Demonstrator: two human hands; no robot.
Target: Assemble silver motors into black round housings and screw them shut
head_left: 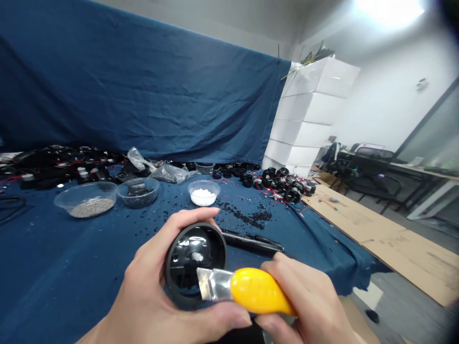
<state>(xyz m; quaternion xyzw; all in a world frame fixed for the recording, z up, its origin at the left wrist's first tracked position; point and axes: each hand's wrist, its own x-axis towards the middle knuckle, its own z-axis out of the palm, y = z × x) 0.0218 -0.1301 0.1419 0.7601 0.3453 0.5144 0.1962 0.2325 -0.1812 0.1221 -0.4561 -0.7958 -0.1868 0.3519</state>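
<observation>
Housing: I'm seeing a round black plastic housing [190, 243] clamped in the left grip, its open end turned up toward the head camera, with a small white peg [196, 257] showing inside.

Left grip: I'm holding the left grip [154, 282] closed around the housing's outer wall, fingers behind it and thumb along the lower edge.

Right grip: I'm keeping the right grip [308, 301] clamped on a yellow-handled scraper [256, 290], just right of the housing.

Blade: I'm reading the flat steel blade [215, 284] as crossing the housing's open end; I can't tell whether it is touching the inside.

Risk: I'm judging that hard pressure could make the blade skid off the glossy plastic toward the left thumb. A loosening left grip could also let the housing turn or drop.

Nearby: a black pen-like stick [251, 242] is lying just beyond the grips on the blue cloth worktop [71, 267], with black granules [247, 217] scattered past it.

Rest: farther ahead of the grips, clear bowls of white granules [203, 182] and grey grit [86, 184] are sitting near black round parts with red wires [287, 184]. Cardboard sheets [358, 215] are lying off to the right.
</observation>
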